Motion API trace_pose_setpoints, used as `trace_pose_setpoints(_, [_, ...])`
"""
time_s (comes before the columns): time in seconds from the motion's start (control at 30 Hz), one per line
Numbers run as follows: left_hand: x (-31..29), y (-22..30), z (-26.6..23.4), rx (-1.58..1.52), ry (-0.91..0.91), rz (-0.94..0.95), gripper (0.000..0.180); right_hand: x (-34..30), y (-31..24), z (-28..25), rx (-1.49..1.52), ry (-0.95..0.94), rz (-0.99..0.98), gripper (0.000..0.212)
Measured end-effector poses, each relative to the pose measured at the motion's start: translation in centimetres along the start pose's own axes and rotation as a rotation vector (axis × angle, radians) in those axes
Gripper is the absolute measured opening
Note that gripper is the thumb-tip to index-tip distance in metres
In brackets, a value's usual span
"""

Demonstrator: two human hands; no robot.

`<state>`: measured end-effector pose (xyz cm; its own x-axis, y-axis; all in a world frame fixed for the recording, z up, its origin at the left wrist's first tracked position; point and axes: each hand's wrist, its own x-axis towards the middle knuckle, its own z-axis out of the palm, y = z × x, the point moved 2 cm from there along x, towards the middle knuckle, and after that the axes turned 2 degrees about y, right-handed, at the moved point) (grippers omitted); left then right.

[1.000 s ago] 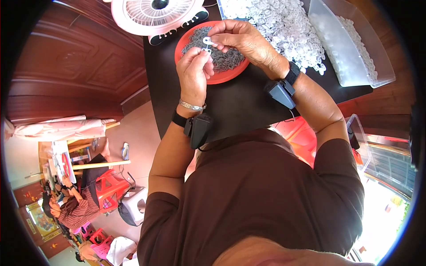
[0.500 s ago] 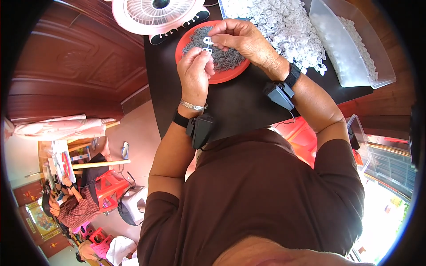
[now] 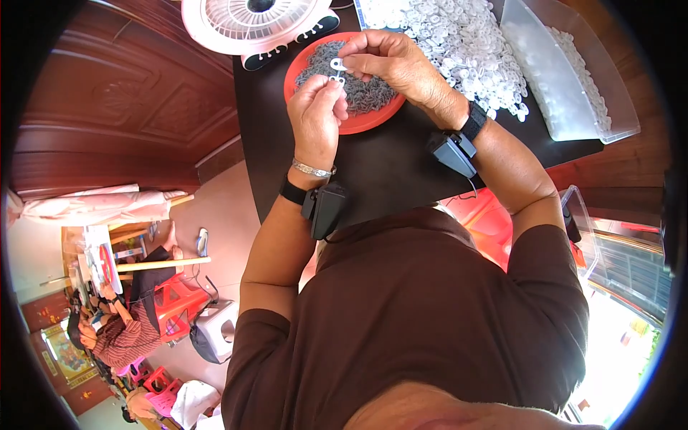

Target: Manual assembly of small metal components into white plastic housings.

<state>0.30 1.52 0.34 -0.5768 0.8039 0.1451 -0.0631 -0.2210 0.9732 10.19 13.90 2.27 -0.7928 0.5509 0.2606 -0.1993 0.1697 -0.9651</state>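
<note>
Above a round red tray (image 3: pixel 393 111) of small grey parts (image 3: pixel 369 93), both hands are close together. My left hand (image 3: pixel 315 118) is closed, thumb against fingers, on a small white plastic piece (image 3: pixel 337 80) with holes. My right hand (image 3: pixel 394 64) pinches a white ring-shaped plastic piece (image 3: pixel 337 64) just above it. A thin grey bit seems to lie between the two white pieces; whether it joins them is too small to tell. To the right of the tray spreads a pile of similar white pieces (image 3: pixel 466 50).
A pink-white fan (image 3: pixel 251 29) stands at the table's far left. At right lies a translucent bin (image 3: pixel 545 79) with more white pieces. The dark table (image 3: pixel 394 179) ends before my body. Another person (image 3: pixel 129 344) sits at far left beside red stools (image 3: pixel 175 304).
Almost nothing differs. Both hands hold the same white pieces over the tray, with only a very slight shift.
</note>
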Motion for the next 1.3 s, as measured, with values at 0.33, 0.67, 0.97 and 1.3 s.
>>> trace_pose_setpoints(0.33, [0.0, 0.1, 0.1, 0.017, 0.013, 0.004, 0.016, 0.0, 0.3, 0.1, 0.004, -0.008, -0.054, 0.013])
trace_pose_setpoints(0.67, [-0.1, 0.2, 0.0, -0.007, 0.001, 0.009, 0.017, -0.3, -0.2, 0.4, -0.017, -0.104, -0.051, 0.012])
trace_pose_setpoints(0.97, [0.0, -0.1, -0.2, -0.041, -0.015, 0.000, 0.025, -0.4, -0.1, 0.7, -0.027, -0.154, -0.083, 0.013])
trace_pose_setpoints(1.3, [0.2, -0.2, -0.3, -0.069, 0.030, -0.039, 0.024, -0.8, -0.6, 1.0, -0.074, -0.172, -0.099, 0.020])
